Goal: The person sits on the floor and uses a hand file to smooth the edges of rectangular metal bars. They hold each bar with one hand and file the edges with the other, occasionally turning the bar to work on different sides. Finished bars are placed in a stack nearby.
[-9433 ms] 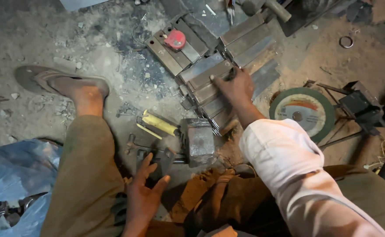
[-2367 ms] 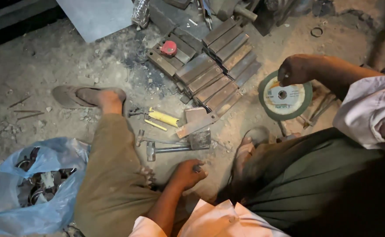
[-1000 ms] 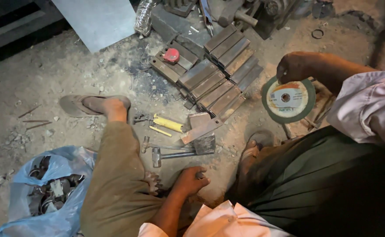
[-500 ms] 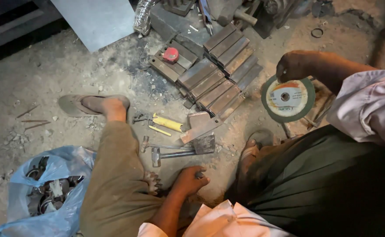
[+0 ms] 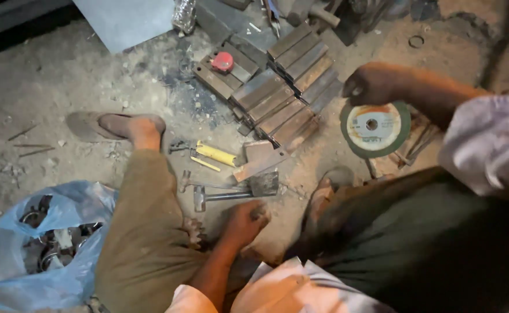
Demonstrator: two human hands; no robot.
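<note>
Floor (image 5: 46, 75): dusty concrete, strewn with metal grit; everything lies on it, the person seated with legs spread.
Sheet (image 5: 127, 20): grey panel at the floor's far edge.
Bag (image 5: 46, 243): blue plastic at the near left corner, dark metal parts inside.
Bars (image 5: 283, 87): flat steel lengths laid side by side near the far middle, a small red disc (image 5: 222, 61) on one.
Wheel (image 5: 375, 128): green-rimmed abrasive disc, lifted off the floor at the right, just below the right hand.
Right hand (image 5: 367, 86): closed on the wheel's upper rim, fingers curled.
Left hand (image 5: 246, 219): apart from the right, knuckles down on the floor between the legs; whether it grips anything I cannot tell.
Hammers (image 5: 208, 194): two, just beyond the left hand, heads to the left.
Screwdriver (image 5: 214, 153): yellow handle, beside the left foot.
Handling, as a judgement: keep the wheel pinched by rim and face, level, clear of the bars; a knock could chip it.
</note>
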